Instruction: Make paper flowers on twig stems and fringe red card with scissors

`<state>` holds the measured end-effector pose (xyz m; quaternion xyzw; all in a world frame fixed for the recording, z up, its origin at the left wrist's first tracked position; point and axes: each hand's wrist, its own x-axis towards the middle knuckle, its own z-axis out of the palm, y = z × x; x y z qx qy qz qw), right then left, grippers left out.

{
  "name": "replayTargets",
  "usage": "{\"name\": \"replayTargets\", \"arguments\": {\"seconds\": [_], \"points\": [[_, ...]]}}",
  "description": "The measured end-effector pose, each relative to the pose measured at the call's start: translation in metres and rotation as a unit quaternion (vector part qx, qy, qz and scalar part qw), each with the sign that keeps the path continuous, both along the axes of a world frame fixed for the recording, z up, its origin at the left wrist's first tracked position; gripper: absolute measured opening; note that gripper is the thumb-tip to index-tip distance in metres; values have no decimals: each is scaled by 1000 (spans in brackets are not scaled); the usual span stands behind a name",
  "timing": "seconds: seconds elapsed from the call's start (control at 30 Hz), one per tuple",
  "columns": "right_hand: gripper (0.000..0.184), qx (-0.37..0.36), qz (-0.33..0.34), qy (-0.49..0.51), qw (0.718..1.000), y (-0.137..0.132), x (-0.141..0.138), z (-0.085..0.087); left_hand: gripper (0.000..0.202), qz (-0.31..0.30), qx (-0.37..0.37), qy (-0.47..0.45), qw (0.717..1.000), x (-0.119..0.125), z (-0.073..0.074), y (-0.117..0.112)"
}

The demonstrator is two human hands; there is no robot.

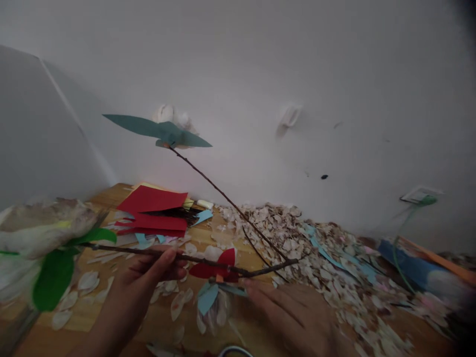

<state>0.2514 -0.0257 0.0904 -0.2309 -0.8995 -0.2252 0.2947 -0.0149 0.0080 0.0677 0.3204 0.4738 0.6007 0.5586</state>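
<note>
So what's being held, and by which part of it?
The left hand holds the brown twig partway along, right of the green leaves. Whether the right hand grips anything can't be told.

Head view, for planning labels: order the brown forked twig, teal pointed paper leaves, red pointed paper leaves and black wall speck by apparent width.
Widest first:
Brown forked twig
Teal pointed paper leaves
Red pointed paper leaves
Black wall speck

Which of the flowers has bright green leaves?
The large white flower at far left; the upper flower has teal leaves, the lower middle flower pale blue ones.
</note>
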Motion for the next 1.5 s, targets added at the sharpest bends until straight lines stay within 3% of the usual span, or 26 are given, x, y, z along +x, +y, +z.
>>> {"name": "replayTargets", "arguments": {"seconds": [0.23,0.3,0.5,0.77,1.5], "points": [[18,161,-53,27,985,3,-15,4,27,5,-4,-19,1000,3,1,-6],[19,174,-48,17,983,3,-16,4,27,3,-7,-16,1000,3,3,-6],[23,121,-28,-71,990,8,-20,15,27,-12,5,-28,1000,9,3,-7],[18,47,1,-18,999,11,-26,17,26,-27,-4,-54,998,13,1,-9],[23,50,5,13,999,12,-22,-3,29,-19,-21,-64,998,13,4,-11]]}}
